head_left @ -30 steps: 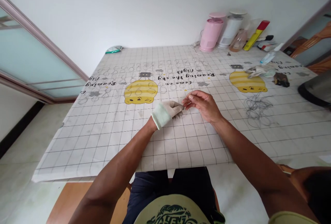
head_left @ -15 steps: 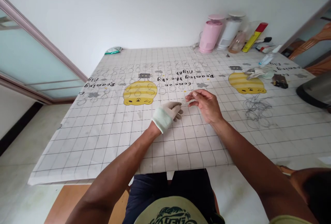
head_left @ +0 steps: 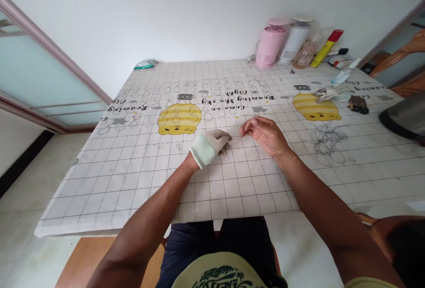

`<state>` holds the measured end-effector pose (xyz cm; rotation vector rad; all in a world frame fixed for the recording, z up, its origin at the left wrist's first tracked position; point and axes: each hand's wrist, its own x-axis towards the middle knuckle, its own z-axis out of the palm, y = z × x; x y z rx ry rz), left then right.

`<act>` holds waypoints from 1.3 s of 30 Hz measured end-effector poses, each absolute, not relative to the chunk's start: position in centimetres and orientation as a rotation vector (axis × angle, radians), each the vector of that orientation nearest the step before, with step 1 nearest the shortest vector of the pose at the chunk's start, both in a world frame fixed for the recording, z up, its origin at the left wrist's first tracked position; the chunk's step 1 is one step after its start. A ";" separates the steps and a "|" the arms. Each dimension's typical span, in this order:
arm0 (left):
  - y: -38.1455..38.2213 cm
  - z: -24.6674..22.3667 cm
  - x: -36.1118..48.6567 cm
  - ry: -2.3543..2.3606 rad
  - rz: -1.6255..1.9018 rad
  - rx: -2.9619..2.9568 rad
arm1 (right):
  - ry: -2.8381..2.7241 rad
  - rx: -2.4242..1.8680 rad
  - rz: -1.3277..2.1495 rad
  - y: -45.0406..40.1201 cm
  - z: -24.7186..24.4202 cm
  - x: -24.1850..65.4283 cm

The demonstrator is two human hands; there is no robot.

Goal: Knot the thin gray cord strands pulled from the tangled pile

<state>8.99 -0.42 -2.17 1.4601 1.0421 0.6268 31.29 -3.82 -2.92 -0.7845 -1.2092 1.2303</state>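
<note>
My left hand [head_left: 214, 142], in a pale knit glove, is closed with thumb and forefinger pinched on a thin wire [head_left: 236, 140], of which only a faint glint shows beyond the fingertips. Just to the right, my bare right hand [head_left: 264, 135] hovers above the table with its fingers curled together near the wire; whether they grip its end is too fine to see. Rows of thin wire loops shaped like figure eights [head_left: 179, 114] lie farther back on the checked tablecloth [head_left: 206, 190]. A loose tangle of dark wire [head_left: 329, 142] lies to the right.
At the back right stand a pink cylinder [head_left: 270, 44], a white cylinder [head_left: 295, 42], a bottle [head_left: 304, 55] and a yellow-red tube [head_left: 327, 48]. Nearer are a crumpled glove [head_left: 334, 93], a small dark block [head_left: 358, 104] and a metal kettle [head_left: 405, 113]. A green packet [head_left: 145, 64] lies back left.
My hands have drawn slightly apart: the left shifted a little to the left, the right slightly to the right. The wire loops and tangle lie as before.
</note>
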 end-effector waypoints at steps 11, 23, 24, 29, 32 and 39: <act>-0.3 -2.1 8.7 1.066 0.624 1.506 | -1.314 -0.794 1.288 -3.7 -3.1 32.1; 0.1 -1.5 8.2 1.032 0.755 1.352 | -1.332 -0.911 1.269 -3.9 -3.0 32.6; 0.2 -1.5 8.1 1.013 0.808 1.306 | -1.299 -0.906 1.251 -3.8 -3.1 32.5; 1.3 -2.3 7.8 0.897 0.944 1.026 | -1.167 -0.852 1.113 -3.7 -3.2 31.3; 1.5 -3.1 8.0 0.782 0.814 0.922 | -1.091 -0.846 1.056 -3.7 -3.0 30.8; 0.0 -4.1 9.6 0.670 0.739 0.929 | -1.071 -0.833 1.120 -3.9 -3.5 29.8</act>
